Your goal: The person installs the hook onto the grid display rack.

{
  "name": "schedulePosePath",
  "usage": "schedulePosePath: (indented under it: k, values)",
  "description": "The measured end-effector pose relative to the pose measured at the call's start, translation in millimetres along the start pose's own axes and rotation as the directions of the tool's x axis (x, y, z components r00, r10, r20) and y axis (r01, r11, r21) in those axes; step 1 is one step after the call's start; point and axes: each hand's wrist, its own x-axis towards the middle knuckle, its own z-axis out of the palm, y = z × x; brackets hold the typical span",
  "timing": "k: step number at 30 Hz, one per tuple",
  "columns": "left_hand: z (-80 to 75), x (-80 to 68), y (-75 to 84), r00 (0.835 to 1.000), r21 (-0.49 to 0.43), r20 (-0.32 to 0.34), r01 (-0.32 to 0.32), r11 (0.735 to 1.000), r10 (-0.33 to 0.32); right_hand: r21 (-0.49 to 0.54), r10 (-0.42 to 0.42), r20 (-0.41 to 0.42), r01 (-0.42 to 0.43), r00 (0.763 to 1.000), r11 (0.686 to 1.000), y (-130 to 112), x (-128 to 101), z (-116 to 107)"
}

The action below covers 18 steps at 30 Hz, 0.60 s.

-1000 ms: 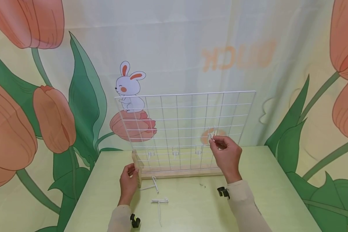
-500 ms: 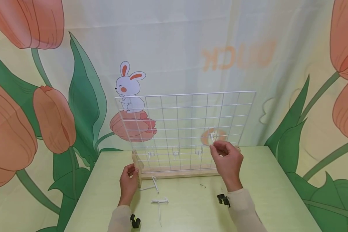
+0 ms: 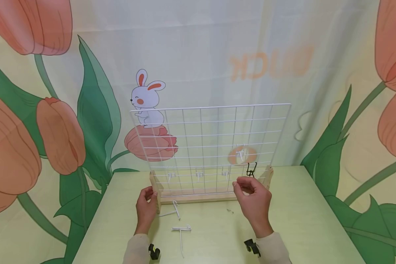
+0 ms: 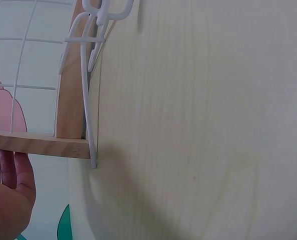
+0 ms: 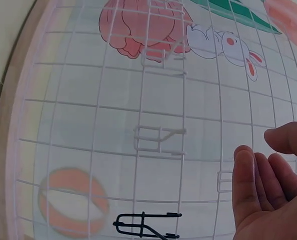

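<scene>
At left on the pale green surface (image 3: pixel 300 220), your left hand (image 3: pixel 146 209) rests against the left wooden foot (image 3: pixel 156 194) of the white wire grid panel (image 3: pixel 208 146); grip narrow, fingers curled at the foot's end, thumb side toward the post. Just right of it, two loose white wire hooks (image 3: pixel 177 220) lie flat on the surface, one nearer the wooden base rail (image 3: pixel 198 199), one nearer you. Panel stands upright in the base. Three white hooks (image 3: pixel 199 174) hang along a low row of the grid, a fourth white hook (image 3: pixel 240 154) sits one row higher, toward the right. Small black wire hook (image 3: pixel 251 170) hangs on the grid at lower right. Your right hand (image 3: pixel 252 200) hovers before the panel, just below the black hook, apart from it; grip loose, fingertips (image 5: pixel 243 160) lightly curled near the thumb, holding nothing visible.
</scene>
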Motion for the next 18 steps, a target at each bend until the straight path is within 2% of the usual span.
schedulePosePath:
  k: [8,13,18]
  values:
    - [-0.1,-1.7,2.6,1.000,0.004,-0.005,0.017,1.000,-0.017,0.038,-0.016,0.073,0.013,0.997,0.999,11,-42,14]
    - [-1.6,-1.2,4.9,1.000,-0.009,-0.010,-0.002,1.000,0.002,0.051,0.017,0.122,-0.023,0.992,0.998,17,-67,29]
    - [-2.2,-0.4,2.5,1.000,-0.004,-0.004,0.022,1.000,-0.022,0.061,0.061,0.169,-0.073,0.984,0.996,20,-88,41]
